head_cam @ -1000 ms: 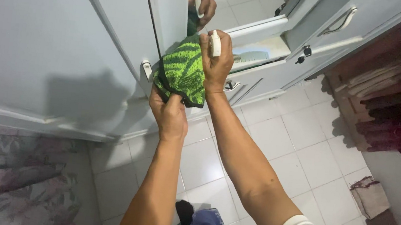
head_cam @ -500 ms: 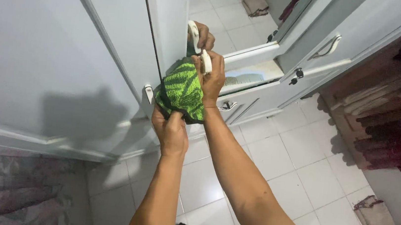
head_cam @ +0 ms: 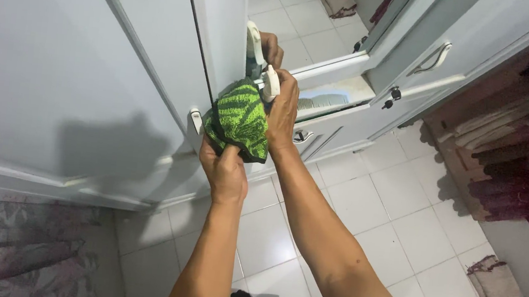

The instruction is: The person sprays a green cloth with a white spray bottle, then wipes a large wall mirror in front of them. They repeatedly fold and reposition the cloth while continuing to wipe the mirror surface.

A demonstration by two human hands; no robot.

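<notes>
While left hand [head_cam: 225, 170] grips green cloth [head_cam: 240, 118], right hand [head_cam: 282, 108] clasps white bottle [head_cam: 270, 82].

Pale wardrobe [head_cam: 59, 48], white floor tiles [head_cam: 390, 201]

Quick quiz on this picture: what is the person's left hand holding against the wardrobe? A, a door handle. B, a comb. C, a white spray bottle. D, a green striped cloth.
D: the left hand grips the lower end of the green striped cloth by the mirror edge, while the right hand holds the white spray bottle.
</notes>
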